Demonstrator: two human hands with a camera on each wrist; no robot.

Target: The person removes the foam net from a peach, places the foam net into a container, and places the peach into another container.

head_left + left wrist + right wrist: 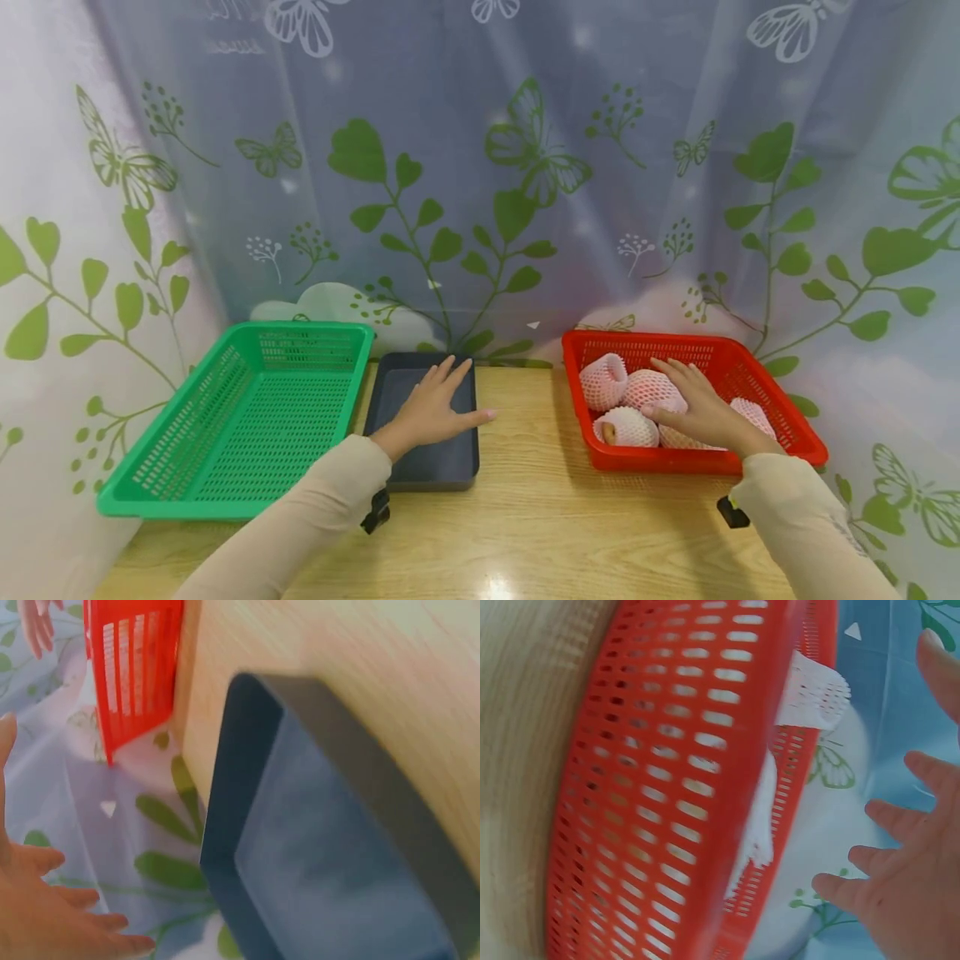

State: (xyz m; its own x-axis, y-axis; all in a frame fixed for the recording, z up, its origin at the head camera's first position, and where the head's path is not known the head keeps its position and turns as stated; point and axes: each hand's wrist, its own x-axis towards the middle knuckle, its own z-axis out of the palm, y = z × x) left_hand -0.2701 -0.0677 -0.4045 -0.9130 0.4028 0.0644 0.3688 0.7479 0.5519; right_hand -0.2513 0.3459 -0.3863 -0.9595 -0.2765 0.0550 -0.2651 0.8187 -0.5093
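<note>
Brightly lit in the head view, with glare on the near part of the wooden table, pale sheen on the patterned curtain and soft shadow beside the red basket. Softer and hazier in both wrist views, with blurred edges on the dark tray in the left.

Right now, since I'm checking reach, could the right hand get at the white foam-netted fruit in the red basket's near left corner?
Likely yes: the right hand hovers with spread fingers above the red plastic basket, whose top is open, and nothing appears to cover the white foam-netted fruit.
</note>
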